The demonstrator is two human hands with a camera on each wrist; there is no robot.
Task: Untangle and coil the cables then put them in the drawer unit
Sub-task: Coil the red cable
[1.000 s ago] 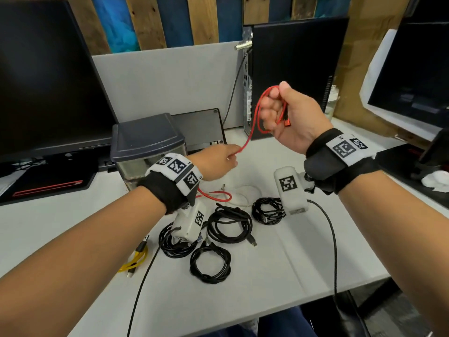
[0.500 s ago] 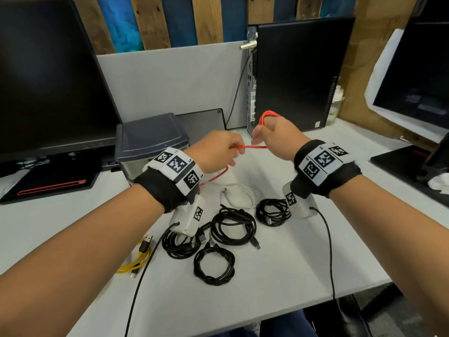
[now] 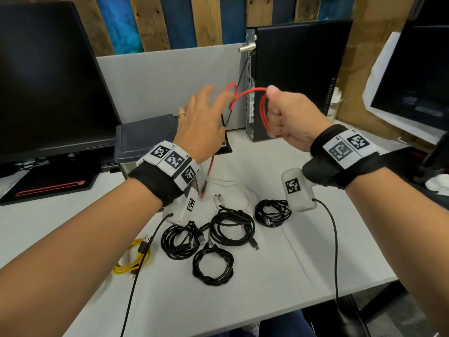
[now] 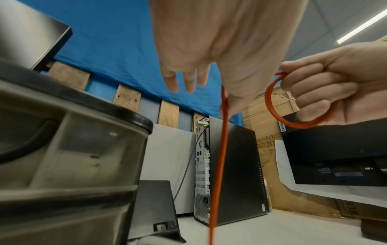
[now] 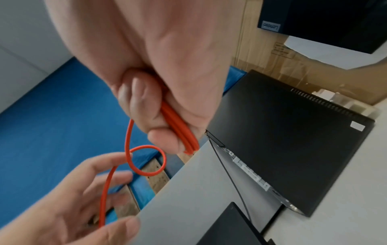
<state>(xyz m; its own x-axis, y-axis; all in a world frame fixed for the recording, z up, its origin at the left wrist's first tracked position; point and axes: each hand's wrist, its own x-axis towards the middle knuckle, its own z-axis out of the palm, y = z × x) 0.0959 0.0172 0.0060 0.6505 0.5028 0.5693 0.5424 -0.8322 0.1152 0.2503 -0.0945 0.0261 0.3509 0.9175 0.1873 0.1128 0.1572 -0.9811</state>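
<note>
My right hand [image 3: 289,117] is a fist gripping several coiled turns of the red cable [image 3: 263,110], held up above the table. From it the cable arcs left into a small loop by my left hand [image 3: 201,122], whose fingers are spread and straight. The cable's tail hangs under that hand to the table. In the left wrist view the red cable [image 4: 223,149] drops past the thumb of my left hand [image 4: 209,49]. In the right wrist view the coil [image 5: 180,132] sits in my right hand [image 5: 157,66]. The grey drawer unit [image 3: 141,139] stands behind my left wrist.
Several coiled black cables [image 3: 232,226] lie on the white table [image 3: 303,276], with a yellow cable [image 3: 131,262] to the left and a white cable [image 3: 233,188] behind. A monitor [image 3: 48,81] stands left, a PC tower [image 3: 298,76] behind, another monitor [image 3: 413,81] right.
My left hand has let go its pinch on the red cable, opened and risen. My right hand lifted with the coil, and a small loop now stands between the hands.
</note>
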